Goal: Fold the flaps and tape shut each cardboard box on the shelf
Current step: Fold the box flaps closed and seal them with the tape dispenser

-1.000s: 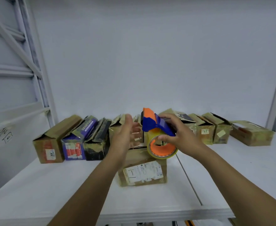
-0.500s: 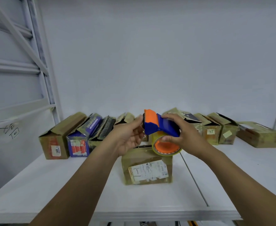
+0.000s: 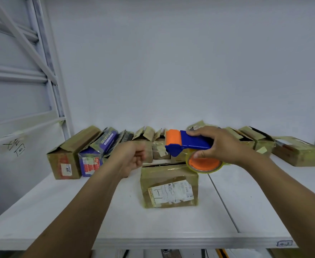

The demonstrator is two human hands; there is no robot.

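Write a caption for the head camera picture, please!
Right hand holds a blue-and-orange tape dispenser above a cardboard box on the white shelf; left hand curled nearby.

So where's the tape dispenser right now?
In the head view it is right of centre: the tape dispenser is gripped by the right hand, just over the front cardboard box's far right corner.
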